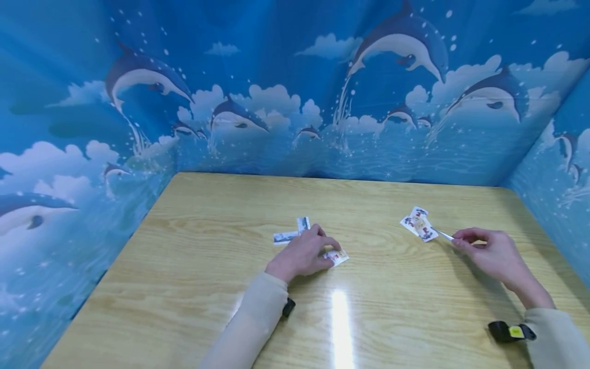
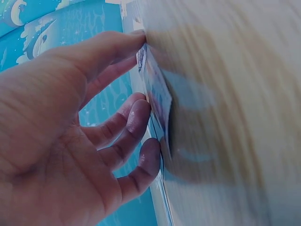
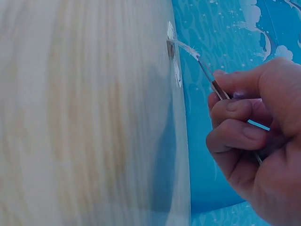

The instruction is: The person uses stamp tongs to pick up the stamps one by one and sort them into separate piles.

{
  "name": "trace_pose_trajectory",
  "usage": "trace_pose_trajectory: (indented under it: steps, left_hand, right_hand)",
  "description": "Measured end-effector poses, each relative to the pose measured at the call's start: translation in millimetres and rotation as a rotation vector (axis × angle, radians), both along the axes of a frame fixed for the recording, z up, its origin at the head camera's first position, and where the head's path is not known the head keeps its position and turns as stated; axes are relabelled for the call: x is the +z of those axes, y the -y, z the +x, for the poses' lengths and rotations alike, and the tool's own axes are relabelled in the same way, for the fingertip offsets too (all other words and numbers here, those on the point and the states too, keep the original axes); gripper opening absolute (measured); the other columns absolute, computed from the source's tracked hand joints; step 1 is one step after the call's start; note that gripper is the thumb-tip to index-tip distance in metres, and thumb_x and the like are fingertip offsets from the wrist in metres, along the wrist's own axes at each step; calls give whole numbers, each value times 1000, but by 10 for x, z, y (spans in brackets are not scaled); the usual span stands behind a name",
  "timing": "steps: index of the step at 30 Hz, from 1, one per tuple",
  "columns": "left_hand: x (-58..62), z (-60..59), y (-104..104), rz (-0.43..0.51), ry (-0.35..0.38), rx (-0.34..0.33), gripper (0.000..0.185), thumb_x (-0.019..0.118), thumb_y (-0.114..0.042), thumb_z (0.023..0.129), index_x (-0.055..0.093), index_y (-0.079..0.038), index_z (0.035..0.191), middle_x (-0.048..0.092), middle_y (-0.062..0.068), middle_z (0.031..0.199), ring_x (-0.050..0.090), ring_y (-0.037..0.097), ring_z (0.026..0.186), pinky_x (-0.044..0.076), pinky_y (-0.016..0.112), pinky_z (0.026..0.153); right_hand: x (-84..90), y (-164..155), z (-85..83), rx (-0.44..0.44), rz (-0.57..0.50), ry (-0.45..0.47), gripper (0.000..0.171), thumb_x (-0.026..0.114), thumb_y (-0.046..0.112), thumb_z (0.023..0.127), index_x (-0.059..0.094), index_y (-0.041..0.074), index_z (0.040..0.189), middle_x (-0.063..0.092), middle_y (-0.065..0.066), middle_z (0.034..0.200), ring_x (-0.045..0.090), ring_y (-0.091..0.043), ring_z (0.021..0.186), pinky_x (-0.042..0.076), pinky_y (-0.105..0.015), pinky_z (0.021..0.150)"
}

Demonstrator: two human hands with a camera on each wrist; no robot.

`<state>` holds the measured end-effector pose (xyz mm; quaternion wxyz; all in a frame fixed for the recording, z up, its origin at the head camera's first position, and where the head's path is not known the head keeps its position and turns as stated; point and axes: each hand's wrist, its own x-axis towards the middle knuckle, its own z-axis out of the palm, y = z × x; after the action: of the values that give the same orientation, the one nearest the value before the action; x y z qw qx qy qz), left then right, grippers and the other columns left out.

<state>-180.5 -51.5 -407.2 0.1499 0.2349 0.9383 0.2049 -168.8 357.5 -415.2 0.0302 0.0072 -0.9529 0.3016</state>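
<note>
My left hand (image 1: 306,251) is low over the table, thumb and fingers at the edges of a small picture card (image 1: 340,258). In the left wrist view this card (image 2: 159,92) stands slightly tilted off the wood, with the thumb at one end of it. Over to the right, my right hand (image 1: 490,253) grips a slim metal tool (image 3: 210,77) with a pale tip, held slanting between thumb and curled fingers. Its tip meets the edge of several overlapping picture cards (image 1: 426,233); the other end of the tool is hidden in the palm.
Two bluish narrow cards, one lying flat (image 1: 283,238) and another set crosswise (image 1: 302,223), are just beyond the left hand. The pale wooden table (image 1: 207,297) meets a blue dolphin-print curtain (image 1: 286,148) at its back and sides. Black bands show at both wrists.
</note>
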Motion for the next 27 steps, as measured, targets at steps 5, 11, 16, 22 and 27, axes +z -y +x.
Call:
trace_pose_trajectory:
  steps: [5,11,16,22,27]
  left_hand:
    - [-22,-3,-1,-9,-3,0,34,72,-32,96,69,-34,130,55,6,133,54,19,111,49,36,94]
    - [-28,-6,0,-12,-19,-8,34,72,-31,96,69,-34,130,55,6,133,54,19,111,49,35,94]
    - [-21,-7,2,-12,-27,-11,34,72,-31,96,69,-34,130,55,6,133,54,19,111,49,36,94]
    - [-23,-6,7,-15,-22,-7,34,72,-32,97,69,-35,130,55,5,133,54,18,111,49,36,94]
    - [-20,0,9,-18,-13,1,33,71,-32,97,69,-35,130,54,5,132,54,18,111,49,36,94]
  right_hand:
    - [-12,-8,-9,-9,14,-4,27,65,28,101,75,4,107,75,-10,99,52,19,76,46,-13,62]
    - [-7,-3,-17,-29,22,-20,28,65,29,100,75,4,107,74,-6,96,51,19,75,45,-13,61]
    - [-14,-4,-23,-52,34,-13,31,65,31,100,75,3,108,74,-14,101,49,20,74,44,-13,61]
    - [-34,-13,-23,-73,43,-30,32,66,33,100,76,4,107,73,-3,93,49,19,72,43,-13,60]
    - [-46,-20,-36,-81,58,-62,31,67,33,99,77,5,106,75,-7,92,48,19,71,41,-13,60]
